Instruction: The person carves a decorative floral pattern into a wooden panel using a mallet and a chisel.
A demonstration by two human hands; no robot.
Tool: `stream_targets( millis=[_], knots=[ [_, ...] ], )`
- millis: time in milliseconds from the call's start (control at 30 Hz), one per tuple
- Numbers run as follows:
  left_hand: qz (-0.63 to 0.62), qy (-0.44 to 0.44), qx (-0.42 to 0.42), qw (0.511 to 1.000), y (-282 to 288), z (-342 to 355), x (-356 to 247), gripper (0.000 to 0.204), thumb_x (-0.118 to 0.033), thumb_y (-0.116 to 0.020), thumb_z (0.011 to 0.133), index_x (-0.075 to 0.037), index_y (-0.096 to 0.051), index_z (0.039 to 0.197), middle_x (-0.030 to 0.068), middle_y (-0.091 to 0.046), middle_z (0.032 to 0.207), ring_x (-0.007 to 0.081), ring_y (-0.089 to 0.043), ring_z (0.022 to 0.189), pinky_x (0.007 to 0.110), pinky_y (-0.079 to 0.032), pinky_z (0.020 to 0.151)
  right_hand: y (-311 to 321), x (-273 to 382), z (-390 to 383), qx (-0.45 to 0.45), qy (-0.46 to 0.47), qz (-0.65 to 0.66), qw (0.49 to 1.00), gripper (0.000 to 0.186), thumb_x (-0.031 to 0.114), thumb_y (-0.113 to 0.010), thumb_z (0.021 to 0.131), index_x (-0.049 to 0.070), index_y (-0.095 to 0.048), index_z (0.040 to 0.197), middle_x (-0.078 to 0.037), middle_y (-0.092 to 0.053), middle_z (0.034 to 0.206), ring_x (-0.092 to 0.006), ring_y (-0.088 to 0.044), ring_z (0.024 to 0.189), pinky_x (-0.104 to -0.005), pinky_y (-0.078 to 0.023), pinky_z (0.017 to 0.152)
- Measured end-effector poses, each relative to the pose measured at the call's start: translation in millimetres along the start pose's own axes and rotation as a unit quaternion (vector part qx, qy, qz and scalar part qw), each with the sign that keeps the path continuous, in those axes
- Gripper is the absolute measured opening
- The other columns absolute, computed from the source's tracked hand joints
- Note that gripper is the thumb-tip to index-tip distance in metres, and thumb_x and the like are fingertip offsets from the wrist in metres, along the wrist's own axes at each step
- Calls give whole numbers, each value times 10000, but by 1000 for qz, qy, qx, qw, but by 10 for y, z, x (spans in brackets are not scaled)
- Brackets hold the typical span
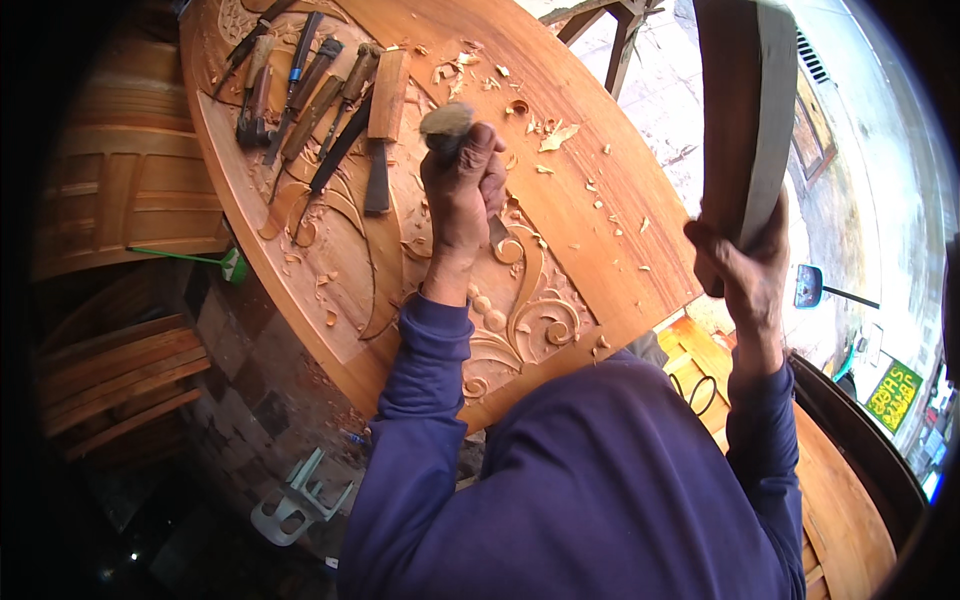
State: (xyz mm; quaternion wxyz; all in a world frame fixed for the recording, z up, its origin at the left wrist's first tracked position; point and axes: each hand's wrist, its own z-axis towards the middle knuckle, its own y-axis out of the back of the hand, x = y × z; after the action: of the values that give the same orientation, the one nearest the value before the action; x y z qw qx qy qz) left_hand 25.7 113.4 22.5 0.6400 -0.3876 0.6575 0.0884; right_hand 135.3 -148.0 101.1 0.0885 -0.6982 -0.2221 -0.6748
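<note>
My left hand (458, 200) is closed around a wood-carving chisel (446, 122). The blunt handle end sticks up above the fist, and part of the blade shows below it over the carved scrollwork. Most of the handle is hidden by my fingers. On the right, my right hand (745, 270) grips the lower end of a long, thick wooden block (735, 120), raised beside the panel. Beneath my left hand lies a large wooden panel (600, 210) with carved leaves and curls. Several chisels (318, 95) rest on its far left part, one with a broad blade (377, 180).
Wood shavings (558, 137) are scattered over the panel. Panelled wooden boards (125, 190) and stacked slats (125, 375) stand at the left. A pale plastic chair (300, 500) is on the floor at lower left. Another wooden panel (840, 490) lies at lower right, near a green sign (893, 392).
</note>
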Motion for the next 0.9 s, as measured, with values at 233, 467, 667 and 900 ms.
stream_targets(
  millis=[233, 467, 667, 900],
  knots=[
    [-70, 31, -44, 996, -10, 50, 35, 323, -331, -760, 960, -100, -578, 827, -52, -402, 545, 37, -287, 408, 225, -192, 384, -761, 349, 828, 151, 253, -92, 951, 789, 125, -821, 805, 134, -470, 1511, -136, -692, 1144, -255, -695, 1043, -395, -567, 888],
    [-232, 37, -2, 972, 104, -139, -20, 307, -354, -631, 1026, -116, -566, 844, -35, -387, 508, 61, -264, 366, 244, -155, 354, -983, 607, 1063, 256, 406, -406, 778, 773, 5, -598, 818, 357, -517, 1502, -143, -685, 954, -334, -720, 847, -446, -586, 699],
    [-63, -14, -34, 997, 105, 15, -65, 346, -371, -666, 1009, -117, -536, 812, -50, -342, 555, 42, -247, 389, 225, -147, 355, -946, 491, 922, 208, 364, -354, 836, 825, 30, -677, 801, 347, -470, 1534, -126, -655, 931, -332, -701, 830, -453, -570, 691],
    [2, 24, -11, 1000, -34, 48, -34, 355, -398, -733, 970, -97, -588, 851, -53, -389, 543, 29, -302, 387, 209, -186, 361, -806, 514, 913, 198, 370, -326, 847, 812, 66, -741, 824, 347, -468, 1535, -132, -657, 968, -328, -697, 885, -448, -582, 723]
  ],
)
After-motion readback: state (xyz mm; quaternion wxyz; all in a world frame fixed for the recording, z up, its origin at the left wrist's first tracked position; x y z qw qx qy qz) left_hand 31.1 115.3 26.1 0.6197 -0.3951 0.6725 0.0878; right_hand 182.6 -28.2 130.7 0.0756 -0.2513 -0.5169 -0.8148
